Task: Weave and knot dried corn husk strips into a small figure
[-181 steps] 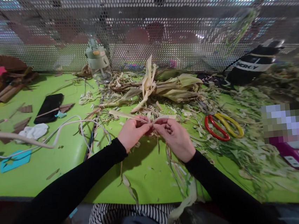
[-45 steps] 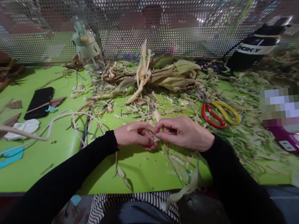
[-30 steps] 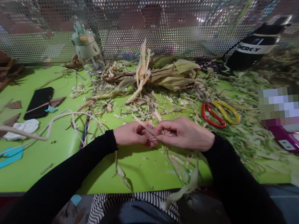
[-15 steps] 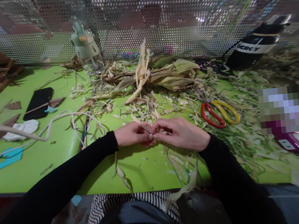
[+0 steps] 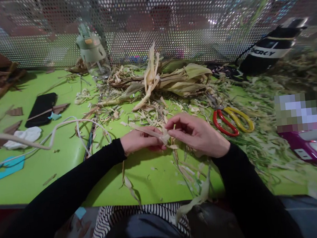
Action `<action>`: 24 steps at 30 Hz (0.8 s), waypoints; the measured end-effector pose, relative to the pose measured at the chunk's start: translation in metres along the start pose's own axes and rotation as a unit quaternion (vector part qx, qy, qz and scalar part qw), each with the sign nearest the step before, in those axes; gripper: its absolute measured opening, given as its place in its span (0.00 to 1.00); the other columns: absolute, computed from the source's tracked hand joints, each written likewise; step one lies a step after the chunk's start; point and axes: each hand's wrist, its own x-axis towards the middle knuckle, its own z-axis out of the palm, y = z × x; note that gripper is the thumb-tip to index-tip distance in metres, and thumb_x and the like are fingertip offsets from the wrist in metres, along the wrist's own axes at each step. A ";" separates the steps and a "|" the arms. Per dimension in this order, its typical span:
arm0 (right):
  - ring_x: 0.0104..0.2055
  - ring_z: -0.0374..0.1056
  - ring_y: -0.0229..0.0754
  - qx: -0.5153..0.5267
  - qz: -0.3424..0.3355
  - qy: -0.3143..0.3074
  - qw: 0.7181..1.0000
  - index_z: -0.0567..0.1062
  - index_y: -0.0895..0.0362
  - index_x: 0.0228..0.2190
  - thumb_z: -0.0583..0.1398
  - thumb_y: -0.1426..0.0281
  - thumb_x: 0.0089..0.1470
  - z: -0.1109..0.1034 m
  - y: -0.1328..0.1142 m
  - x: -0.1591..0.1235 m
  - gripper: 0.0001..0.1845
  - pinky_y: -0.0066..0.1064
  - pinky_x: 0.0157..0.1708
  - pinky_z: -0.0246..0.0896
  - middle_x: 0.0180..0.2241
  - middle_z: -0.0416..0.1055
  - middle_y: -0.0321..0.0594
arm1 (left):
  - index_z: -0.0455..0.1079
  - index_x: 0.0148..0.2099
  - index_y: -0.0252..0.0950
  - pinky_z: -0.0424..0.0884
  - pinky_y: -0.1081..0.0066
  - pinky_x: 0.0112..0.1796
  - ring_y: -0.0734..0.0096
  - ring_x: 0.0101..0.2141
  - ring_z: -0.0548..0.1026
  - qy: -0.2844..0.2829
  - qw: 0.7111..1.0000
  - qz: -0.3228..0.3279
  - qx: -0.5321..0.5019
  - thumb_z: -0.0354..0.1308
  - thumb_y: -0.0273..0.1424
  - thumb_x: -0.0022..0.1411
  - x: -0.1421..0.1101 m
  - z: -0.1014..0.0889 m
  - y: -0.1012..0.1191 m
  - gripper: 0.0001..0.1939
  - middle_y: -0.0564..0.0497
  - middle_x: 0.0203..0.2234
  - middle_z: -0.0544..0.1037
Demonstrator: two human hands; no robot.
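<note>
A pale strip of corn husk (image 5: 164, 137) is folded between my two hands, one tail pointing back to the left and a short end curling to the right. My left hand (image 5: 142, 140) pinches it between thumb and fingers from the left. At its right side, the thumb and forefinger tips of my right hand (image 5: 198, 135) meet the upper edge of the fold, the other fingers loosely curled. Some of the fold is hidden by the fingers. Beyond both hands lies a heap of dried corn husks (image 5: 185, 81), with small husk scraps scattered before it.
Scissors (image 5: 231, 121) with red and yellow handles lie right of my hands. A clear bottle (image 5: 93, 52) and a black bottle (image 5: 269, 50) stand by the perforated screen. Left are a phone (image 5: 41, 109), white cable (image 5: 63, 123) and tissue (image 5: 22, 137). Husk shreds (image 5: 261, 142) cover the right side.
The view has tilted slightly since the oldest frame. The husk strip has gone from stretched between the hands to folded. In the last half second my right hand has risen and loosened, showing more of the fold.
</note>
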 end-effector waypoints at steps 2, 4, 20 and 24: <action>0.25 0.61 0.34 0.024 0.001 -0.015 1.000 0.71 0.58 0.35 0.57 0.66 0.56 0.002 0.000 0.000 0.08 0.26 0.24 0.56 0.28 0.70 0.38 | 0.67 0.32 0.31 0.70 0.70 0.34 0.75 0.27 0.75 0.010 1.000 -0.005 -0.002 0.59 0.23 0.51 -0.001 0.001 0.001 0.04 0.49 0.25 0.78; 0.25 0.62 0.34 0.036 -0.003 -0.034 0.999 0.71 0.58 0.36 0.57 0.64 0.56 0.003 0.001 0.000 0.09 0.26 0.25 0.57 0.29 0.71 0.38 | 0.67 0.32 0.31 0.70 0.68 0.36 0.74 0.28 0.76 0.015 1.000 -0.007 -0.008 0.59 0.22 0.50 -0.001 0.003 0.001 0.04 0.50 0.25 0.78; 0.30 0.63 0.39 -0.051 -0.056 0.110 0.991 0.73 0.56 0.28 0.60 0.62 0.53 0.009 -0.003 0.002 0.10 0.30 0.28 0.57 0.29 0.71 0.40 | 0.69 0.33 0.32 0.66 0.69 0.43 0.75 0.33 0.74 0.096 0.990 0.096 -0.033 0.62 0.28 0.52 0.000 0.009 -0.001 0.06 0.52 0.29 0.76; 0.23 0.60 0.35 -0.077 -0.026 0.131 0.988 0.72 0.57 0.24 0.58 0.60 0.55 0.026 -0.007 0.001 0.15 0.28 0.24 0.54 0.22 0.69 0.37 | 0.67 0.36 0.34 0.65 0.71 0.45 0.76 0.36 0.74 0.184 0.960 0.150 -0.151 0.63 0.28 0.51 0.003 0.011 -0.003 0.10 0.54 0.31 0.76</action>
